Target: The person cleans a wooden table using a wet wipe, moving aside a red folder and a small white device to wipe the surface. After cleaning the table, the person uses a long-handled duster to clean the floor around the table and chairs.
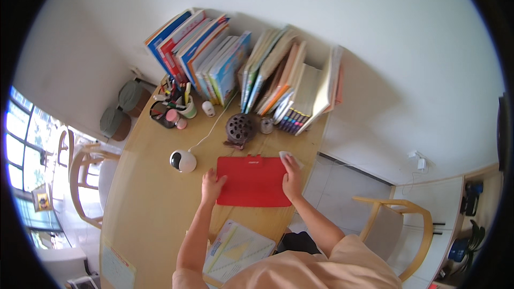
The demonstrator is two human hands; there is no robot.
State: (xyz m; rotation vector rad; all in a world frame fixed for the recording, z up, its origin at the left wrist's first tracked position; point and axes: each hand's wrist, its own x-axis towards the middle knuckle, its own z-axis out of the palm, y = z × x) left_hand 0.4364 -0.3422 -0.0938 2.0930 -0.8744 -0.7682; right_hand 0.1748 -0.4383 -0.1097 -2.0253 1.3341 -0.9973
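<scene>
A flat red rectangular board (253, 184) with a short tab at its top edge is in front of me over the desk. My left hand (213, 186) grips its left edge, thumb lying on the red face. At the right edge, my right hand (292, 178) rests against the board and holds a crumpled white tissue or cloth (298, 159) near the top corner. Nearer my body, partly covered by my shirt, lies a clear plastic sheet or sleeve (241, 249) bearing lines and writing.
A row of books (217, 60) stands along the wall on the wooden desk (156, 208). In front are a pen cup (187, 109), a dark perforated round ornament (241, 128) and a white camera-like device (183, 161) with a cable. Wooden chairs (385, 224) stand on either side.
</scene>
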